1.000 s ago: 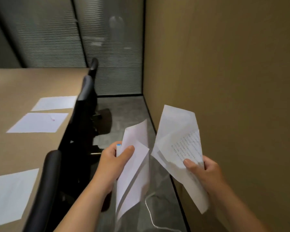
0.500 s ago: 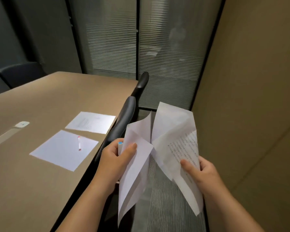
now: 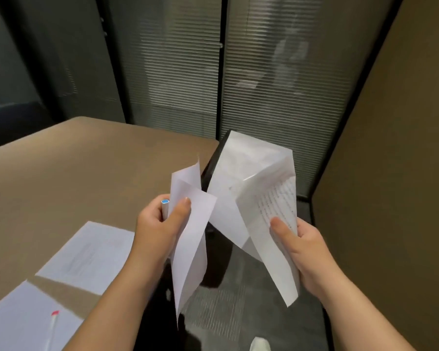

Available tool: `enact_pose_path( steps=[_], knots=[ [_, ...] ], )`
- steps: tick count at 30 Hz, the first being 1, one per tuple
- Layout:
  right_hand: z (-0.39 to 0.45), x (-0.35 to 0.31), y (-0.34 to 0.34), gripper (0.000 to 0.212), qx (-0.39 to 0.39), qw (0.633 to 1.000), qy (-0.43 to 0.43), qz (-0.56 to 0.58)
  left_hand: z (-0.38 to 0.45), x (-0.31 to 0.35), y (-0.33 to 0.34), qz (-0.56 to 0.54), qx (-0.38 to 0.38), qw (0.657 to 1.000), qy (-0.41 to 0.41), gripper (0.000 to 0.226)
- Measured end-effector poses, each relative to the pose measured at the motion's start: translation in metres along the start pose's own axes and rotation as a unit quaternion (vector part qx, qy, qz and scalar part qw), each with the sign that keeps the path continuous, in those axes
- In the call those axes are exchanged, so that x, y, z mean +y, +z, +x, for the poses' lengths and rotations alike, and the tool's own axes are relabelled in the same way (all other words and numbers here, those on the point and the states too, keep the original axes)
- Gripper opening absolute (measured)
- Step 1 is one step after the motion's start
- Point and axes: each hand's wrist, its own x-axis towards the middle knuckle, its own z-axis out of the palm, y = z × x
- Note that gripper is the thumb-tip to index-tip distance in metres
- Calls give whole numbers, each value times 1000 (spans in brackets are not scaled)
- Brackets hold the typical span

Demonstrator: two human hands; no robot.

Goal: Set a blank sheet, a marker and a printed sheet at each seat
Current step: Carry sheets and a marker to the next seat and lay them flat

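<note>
Head view gives you a tan worktop (image 3: pixel 86 168) before slatted glass walls (image 3: pixel 178 72) — left hand (image 3: pixel 160 224) grips blank sheets (image 3: pixel 190 239), right hand (image 3: pixel 307 252) grips printed sheets (image 3: pixel 269 206).

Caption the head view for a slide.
Left hand holds blank sheets and marker; right hand holds printed sheets.

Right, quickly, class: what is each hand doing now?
Left hand: closed on blank sheets and a blue-capped marker.
Right hand: closed on printed sheets.

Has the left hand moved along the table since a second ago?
Yes. The left hand now sits past the red-capped marker sheet, nearer the table's far corner.
</note>
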Motion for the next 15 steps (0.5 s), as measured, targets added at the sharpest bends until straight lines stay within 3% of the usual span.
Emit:
enact_pose_path(
  steps=[9, 15],
  knots=[
    [301, -35, -23, 25, -121, 992, 1, -21, 222, -10, 84, 19, 134, 990, 26, 14],
    [481, -45, 7, 28, -189, 981, 7, -44, 355, -33, 98, 78, 241, 967, 29, 6]
  ],
)
